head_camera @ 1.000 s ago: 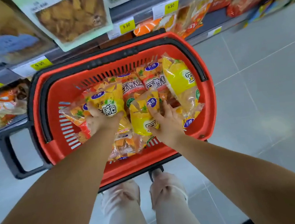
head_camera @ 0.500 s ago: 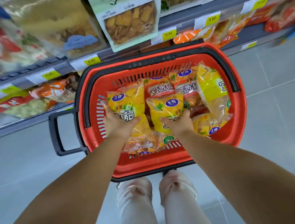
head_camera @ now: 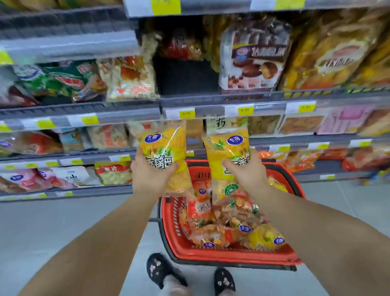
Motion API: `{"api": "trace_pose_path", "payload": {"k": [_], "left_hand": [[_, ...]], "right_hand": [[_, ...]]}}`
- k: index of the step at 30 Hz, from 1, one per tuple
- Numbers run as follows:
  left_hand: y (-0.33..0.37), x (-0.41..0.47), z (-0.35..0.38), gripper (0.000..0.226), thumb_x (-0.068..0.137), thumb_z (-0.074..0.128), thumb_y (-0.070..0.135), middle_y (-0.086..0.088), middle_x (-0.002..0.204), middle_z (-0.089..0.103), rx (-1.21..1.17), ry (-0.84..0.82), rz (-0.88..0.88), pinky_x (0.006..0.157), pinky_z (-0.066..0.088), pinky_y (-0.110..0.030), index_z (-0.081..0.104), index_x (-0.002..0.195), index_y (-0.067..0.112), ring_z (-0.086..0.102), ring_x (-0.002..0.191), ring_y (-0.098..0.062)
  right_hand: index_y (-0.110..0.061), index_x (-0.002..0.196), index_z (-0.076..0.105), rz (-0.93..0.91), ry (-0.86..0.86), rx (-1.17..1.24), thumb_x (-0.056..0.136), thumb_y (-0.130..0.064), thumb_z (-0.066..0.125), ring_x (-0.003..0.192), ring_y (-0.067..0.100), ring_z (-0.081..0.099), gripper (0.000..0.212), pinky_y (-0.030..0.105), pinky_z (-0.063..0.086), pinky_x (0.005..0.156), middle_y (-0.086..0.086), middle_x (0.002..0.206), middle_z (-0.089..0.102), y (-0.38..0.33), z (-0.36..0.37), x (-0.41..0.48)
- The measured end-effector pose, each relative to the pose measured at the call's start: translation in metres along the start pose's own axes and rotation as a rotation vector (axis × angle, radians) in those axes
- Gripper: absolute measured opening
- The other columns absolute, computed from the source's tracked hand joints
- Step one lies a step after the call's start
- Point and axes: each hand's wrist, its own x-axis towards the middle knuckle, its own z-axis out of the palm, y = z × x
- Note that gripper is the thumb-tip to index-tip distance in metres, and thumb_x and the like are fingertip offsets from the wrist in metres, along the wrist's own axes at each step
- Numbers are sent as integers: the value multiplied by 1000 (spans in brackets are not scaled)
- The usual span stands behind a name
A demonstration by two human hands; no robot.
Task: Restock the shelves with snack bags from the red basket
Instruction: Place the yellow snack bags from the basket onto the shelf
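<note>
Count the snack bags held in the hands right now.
2. The left yellow bag is in the left hand, the right yellow bag in the right hand, both above the red basket. Another bag behind either could be hidden.

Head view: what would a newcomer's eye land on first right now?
First, the two hands held up at centre: the left hand grips a yellow plastic snack bag, and the right hand grips a second yellow plastic snack bag, both upright before the shelves. Below them, the red plastic basket sits on the grey floor, holding more orange and yellow bags.
</note>
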Motion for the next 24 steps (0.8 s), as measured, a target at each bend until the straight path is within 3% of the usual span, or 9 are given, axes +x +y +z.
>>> {"api": "trace_pose_path", "payload": {"k": [2,4,8,11,15,18,21,24], "left_hand": [[18,-1,-41,87,51,90,44,-4,112,62,-51,58,74,90,50,-44,50,123,15,59,107,-26],[31,0,-83,86,53,91,43,-4,114,61,-86,99,133,91,50,-45,50,124,16,58,108,-26],[44,9,-167,80,58,89,41,-2,113,63,-144,189,252,89,50,-41,50,124,18,59,105,-23],[41,20,-232,82,59,88,43,1,113,63,-181,215,319,89,49,-38,48,128,19,59,103,-20],[24,38,-321,102,59,87,46,15,119,57,-174,264,368,91,43,-30,36,143,21,52,107,-11],[7,52,-383,114,58,84,55,2,141,47,-131,265,331,104,41,-41,25,150,24,45,128,-23],[-10,66,-432,113,56,84,58,0,138,50,-108,240,329,99,44,-41,27,148,26,48,124,-25],[-25,80,-462,109,54,84,59,2,132,54,-110,254,344,92,44,-38,31,145,26,51,119,-24]], "right_hand": [[-23,138,37,-85,3,-10,65,-60,71,120,30,50,89,37,44,89,1,130,55,-38,-2,-12],[-22,137,39,-136,12,-45,65,-62,69,121,31,49,88,40,43,92,2,132,53,-76,2,-25],[-25,116,51,-264,120,-52,65,-57,68,113,32,53,63,38,43,87,3,116,61,-150,18,-54],[-18,129,46,-346,159,-67,67,-55,65,118,33,48,75,45,42,96,8,125,57,-200,42,-80],[-28,115,48,-408,223,-43,62,-58,63,112,32,47,63,45,43,91,4,112,58,-261,86,-125],[-34,106,41,-413,266,22,55,-64,61,108,29,49,62,43,43,88,-2,101,56,-298,122,-160],[-40,98,27,-415,313,69,49,-68,61,102,28,53,66,42,44,89,-5,92,51,-330,152,-187],[-40,99,28,-430,343,35,49,-72,61,100,26,54,68,38,41,82,-6,92,51,-356,176,-205]]}}
